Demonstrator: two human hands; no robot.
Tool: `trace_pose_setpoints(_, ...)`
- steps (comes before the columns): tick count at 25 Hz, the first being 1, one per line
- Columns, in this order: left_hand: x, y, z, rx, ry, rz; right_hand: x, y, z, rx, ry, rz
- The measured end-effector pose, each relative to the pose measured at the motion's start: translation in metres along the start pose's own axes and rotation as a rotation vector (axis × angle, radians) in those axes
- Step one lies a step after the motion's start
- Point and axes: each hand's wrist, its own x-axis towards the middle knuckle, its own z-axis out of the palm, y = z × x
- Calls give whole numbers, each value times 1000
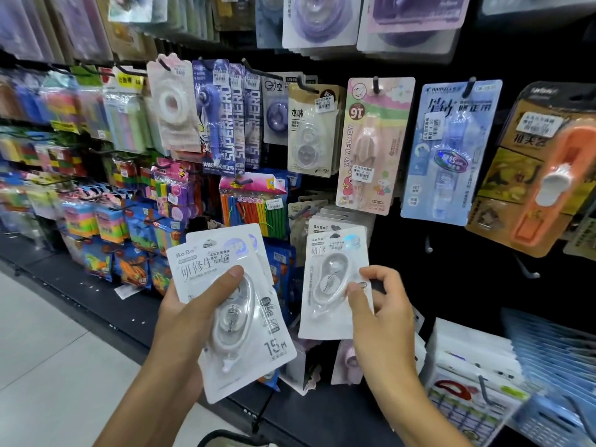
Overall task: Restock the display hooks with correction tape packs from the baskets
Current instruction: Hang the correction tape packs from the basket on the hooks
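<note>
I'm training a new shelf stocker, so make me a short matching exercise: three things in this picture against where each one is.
Things:
1. white pack stack
2. single white pack
3. pink pack

Places:
A. hanging on an upper hook
B. pinched by the right hand
C. gripped in the left hand

Pairs: 1-C, 2-B, 3-A
</note>
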Motion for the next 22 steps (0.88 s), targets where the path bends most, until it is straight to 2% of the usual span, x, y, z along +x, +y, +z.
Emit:
trace_pose_setpoints(4, 0, 0, 2, 20, 3, 2, -8, 0, -2, -61, -56, -148)
trace_pose_setpoints(7, 3, 1, -2, 32, 18, 12, -10, -1, 2, -95, -11, -220)
trace_pose_setpoints(10, 4, 1, -4, 46, 15, 4, 3, -1, 5, -112, 83, -148)
trace_pose_setpoints(14, 1, -4, -1, 96, 16, 12, -4, -1, 19, -204, 31, -106)
trace_pose_setpoints(22, 0, -3, -1, 90, 13, 19, -2, 1, 13, -83, 181, -124)
